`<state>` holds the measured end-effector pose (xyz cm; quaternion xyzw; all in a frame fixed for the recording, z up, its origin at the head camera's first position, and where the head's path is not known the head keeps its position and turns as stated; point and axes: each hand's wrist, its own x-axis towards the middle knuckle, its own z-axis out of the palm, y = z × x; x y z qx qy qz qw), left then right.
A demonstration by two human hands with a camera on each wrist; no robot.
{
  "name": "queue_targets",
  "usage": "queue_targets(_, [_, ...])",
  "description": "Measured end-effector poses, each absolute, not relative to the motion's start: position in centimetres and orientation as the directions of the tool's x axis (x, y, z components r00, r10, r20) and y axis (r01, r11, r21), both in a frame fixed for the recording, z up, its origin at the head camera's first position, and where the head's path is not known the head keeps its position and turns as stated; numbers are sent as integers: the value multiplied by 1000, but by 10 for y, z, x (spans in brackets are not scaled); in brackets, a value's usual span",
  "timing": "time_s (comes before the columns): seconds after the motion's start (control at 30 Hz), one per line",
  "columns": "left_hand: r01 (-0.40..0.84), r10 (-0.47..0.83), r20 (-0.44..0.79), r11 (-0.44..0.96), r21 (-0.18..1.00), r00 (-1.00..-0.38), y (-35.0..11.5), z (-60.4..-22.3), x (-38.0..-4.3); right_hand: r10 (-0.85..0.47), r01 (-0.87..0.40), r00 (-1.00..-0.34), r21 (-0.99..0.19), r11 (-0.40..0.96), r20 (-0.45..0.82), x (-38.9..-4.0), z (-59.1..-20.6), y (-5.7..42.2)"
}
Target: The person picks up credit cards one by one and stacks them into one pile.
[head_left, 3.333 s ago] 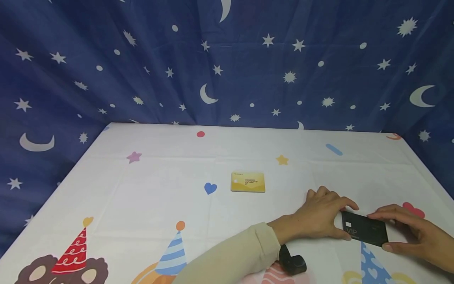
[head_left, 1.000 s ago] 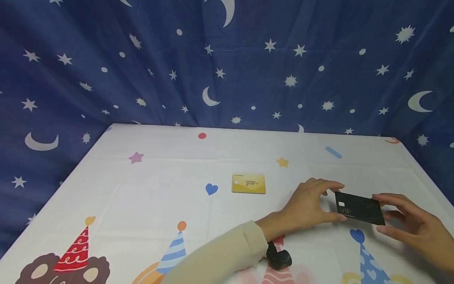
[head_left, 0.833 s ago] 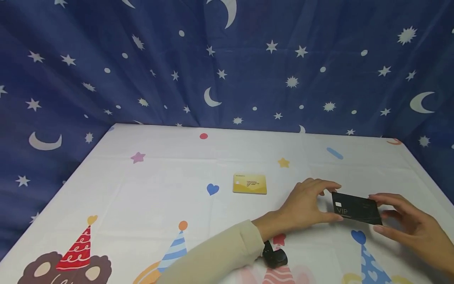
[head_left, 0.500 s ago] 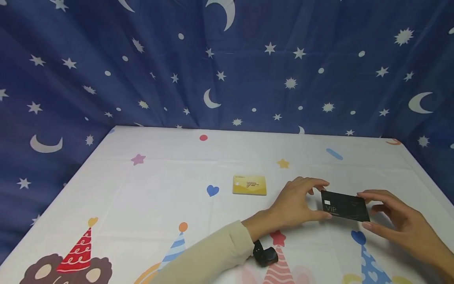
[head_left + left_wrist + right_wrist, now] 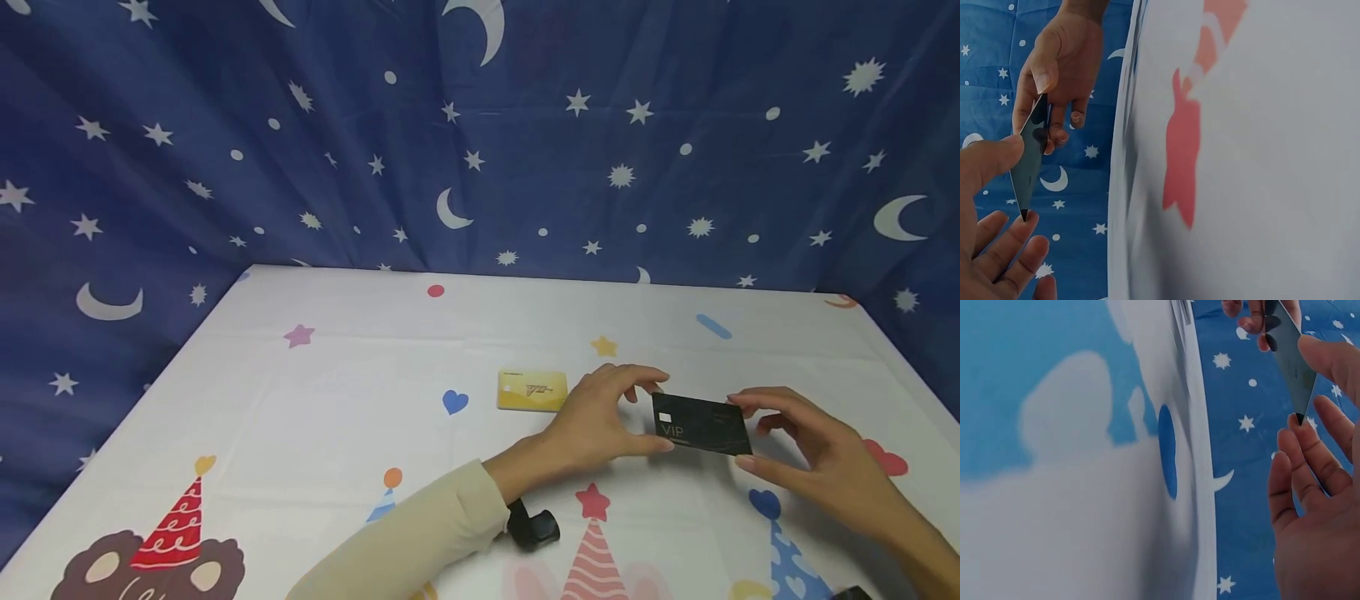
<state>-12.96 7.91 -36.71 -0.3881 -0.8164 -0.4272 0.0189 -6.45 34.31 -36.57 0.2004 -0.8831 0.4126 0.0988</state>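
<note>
A black card marked "VIP" (image 5: 701,423) is held in the air between both hands over the right half of the table. At its left end, my left hand (image 5: 592,421) pinches it between thumb and fingertips. My right hand (image 5: 817,454) grips the right end the same way. The left wrist view catches the card (image 5: 1030,156) almost edge-on, raised off the tabletop, and the right wrist view shows the same card (image 5: 1291,365). Just left of my left hand lies a gold card (image 5: 531,390) with a white chip mark; its right end borders on that hand.
A white printed cloth (image 5: 360,367) covers the table, with flat pictures of party hats, hearts and stars. Behind it hangs a dark blue curtain (image 5: 525,167) with moons and stars. A black wrist camera (image 5: 534,527) sits below my left wrist.
Earlier the black card was lower and further right, at the tabletop. Both hands have lifted it and carried it left, towards the gold card, which has stayed in place.
</note>
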Motion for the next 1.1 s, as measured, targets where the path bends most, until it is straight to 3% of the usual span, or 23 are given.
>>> queue_targets(0.7, [568, 554, 320, 361, 739, -769, 19, -358, -140, -354, -522, -852, -686, 507, 386, -93, -361, 291])
queue_targets(1.1, [557, 516, 327, 392, 732, -792, -9, -361, -149, -350, -509, -860, -662, 550, 371, -112, -363, 263])
